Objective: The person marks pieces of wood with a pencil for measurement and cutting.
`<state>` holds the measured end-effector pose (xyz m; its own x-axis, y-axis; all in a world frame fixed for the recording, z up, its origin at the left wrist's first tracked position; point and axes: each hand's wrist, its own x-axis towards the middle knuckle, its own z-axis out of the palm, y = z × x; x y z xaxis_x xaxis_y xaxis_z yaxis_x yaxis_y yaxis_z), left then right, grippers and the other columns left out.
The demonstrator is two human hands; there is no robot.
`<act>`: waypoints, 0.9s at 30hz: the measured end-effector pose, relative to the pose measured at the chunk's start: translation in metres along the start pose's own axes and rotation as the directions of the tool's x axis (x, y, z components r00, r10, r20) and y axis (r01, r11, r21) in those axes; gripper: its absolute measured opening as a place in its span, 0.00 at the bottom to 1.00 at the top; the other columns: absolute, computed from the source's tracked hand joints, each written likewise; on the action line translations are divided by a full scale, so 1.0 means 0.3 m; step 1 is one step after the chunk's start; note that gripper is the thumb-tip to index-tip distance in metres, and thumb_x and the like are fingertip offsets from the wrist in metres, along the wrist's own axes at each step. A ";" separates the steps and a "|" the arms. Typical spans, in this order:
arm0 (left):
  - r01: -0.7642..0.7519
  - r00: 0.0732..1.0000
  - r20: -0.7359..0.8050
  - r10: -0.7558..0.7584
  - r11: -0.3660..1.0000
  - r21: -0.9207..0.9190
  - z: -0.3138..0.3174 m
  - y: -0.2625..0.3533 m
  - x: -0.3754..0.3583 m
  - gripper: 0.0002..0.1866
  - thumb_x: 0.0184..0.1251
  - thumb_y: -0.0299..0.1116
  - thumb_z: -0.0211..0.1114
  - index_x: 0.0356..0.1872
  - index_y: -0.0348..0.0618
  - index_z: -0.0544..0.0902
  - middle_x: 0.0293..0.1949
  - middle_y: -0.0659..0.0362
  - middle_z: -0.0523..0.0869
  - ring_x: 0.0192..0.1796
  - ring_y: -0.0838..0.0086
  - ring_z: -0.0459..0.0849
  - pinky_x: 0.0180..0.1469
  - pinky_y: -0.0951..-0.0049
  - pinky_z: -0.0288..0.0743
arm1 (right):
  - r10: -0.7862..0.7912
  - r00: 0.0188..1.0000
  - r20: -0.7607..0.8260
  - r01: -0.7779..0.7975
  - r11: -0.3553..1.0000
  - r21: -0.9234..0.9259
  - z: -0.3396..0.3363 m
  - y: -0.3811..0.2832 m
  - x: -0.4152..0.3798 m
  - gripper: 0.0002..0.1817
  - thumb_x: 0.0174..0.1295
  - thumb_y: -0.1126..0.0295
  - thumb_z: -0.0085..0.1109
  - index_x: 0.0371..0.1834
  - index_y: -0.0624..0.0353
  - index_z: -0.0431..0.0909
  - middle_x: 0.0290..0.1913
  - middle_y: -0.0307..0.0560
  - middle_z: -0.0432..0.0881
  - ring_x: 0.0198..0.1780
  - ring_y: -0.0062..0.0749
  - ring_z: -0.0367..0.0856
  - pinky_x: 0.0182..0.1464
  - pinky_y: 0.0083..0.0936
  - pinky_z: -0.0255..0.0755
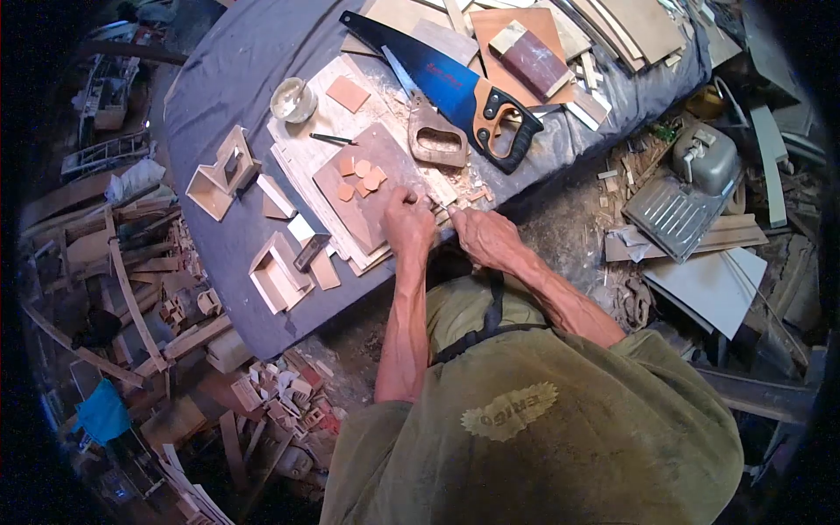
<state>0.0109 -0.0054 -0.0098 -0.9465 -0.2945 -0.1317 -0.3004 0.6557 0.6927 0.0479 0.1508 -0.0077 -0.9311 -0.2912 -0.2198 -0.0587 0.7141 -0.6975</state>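
Note:
Near the front edge of the cloth-covered table, my left hand (409, 220) is closed, fingers curled, over the corner of a brown board (367, 149). Just to its right my right hand (483, 236) is closed too, its fingertips pressed together close to the left hand. Whatever either hand pinches is too small or hidden to make out. Several small orange-brown wood pieces (361, 178) lie on the board. Beyond the hands are a small handsaw (437, 144) with a worn wooden handle and a larger blue-bladed handsaw (451, 74), amid sawdust.
A jar (293, 101) and a pencil (333, 139) lie left of the board. Small wooden boxes (278, 276) stand at the table's left. A wood block with sandpaper (530, 59) rests at the back. Scrap wood (280, 394) and a metal sink (678, 201) are on the floor.

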 end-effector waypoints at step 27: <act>-0.116 0.992 -0.051 0.116 0.993 -0.001 -0.001 0.021 -0.091 0.17 0.60 0.32 0.67 0.48 0.34 0.81 0.39 0.38 0.87 0.44 0.40 0.85 0.46 0.48 0.77 | -0.229 0.957 -0.177 0.241 0.969 0.046 0.093 0.099 0.029 0.13 0.75 0.70 0.39 0.42 0.73 0.69 0.24 0.69 0.78 0.28 0.64 0.80 0.31 0.53 0.73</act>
<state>0.0350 0.0066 -0.0015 -0.9677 -0.2517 -0.0137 -0.1881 0.6850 0.7039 0.0483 0.1517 -0.0493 -0.9414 -0.3300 0.0702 -0.2645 0.5928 -0.7607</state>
